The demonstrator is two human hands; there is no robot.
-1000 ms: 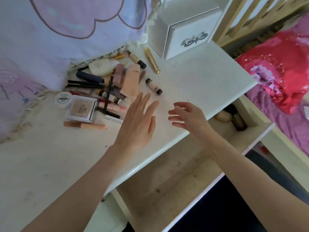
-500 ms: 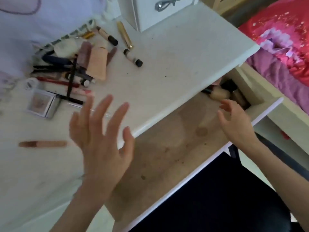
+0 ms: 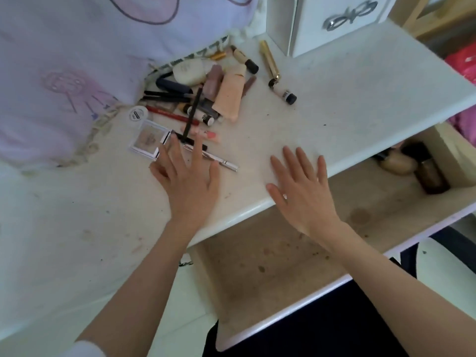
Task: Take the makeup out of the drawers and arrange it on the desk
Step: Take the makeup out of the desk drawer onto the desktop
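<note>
A heap of makeup lies on the white desk (image 3: 360, 104): a peach tube (image 3: 230, 97), a gold lipstick (image 3: 269, 57), a small black-capped tube (image 3: 283, 92), pencils, a clear powder compact (image 3: 148, 139) and a silver pen (image 3: 219, 161). My left hand (image 3: 188, 179) hovers flat, fingers spread, just below the compact and over the pen's left end. Spread open as well, my right hand (image 3: 304, 191) is at the desk's front edge and holds nothing. The pulled-out drawer (image 3: 283, 253) below is mostly bare; a beige bottle (image 3: 398, 164) and a brown bottle (image 3: 432, 177) lie in its far right corner.
A white drawer box with a silver bow handle (image 3: 347, 14) stands at the back of the desk. A lilac cloth (image 3: 64, 73) covers the left side. Red and pink bedding (image 3: 463, 63) is at the far right. A dark seat (image 3: 322, 331) is under the drawer.
My right hand came back from the drawer's right corner to the desk's front edge, holding nothing. My left hand moved forward toward the compact. The view shifted up and left.
</note>
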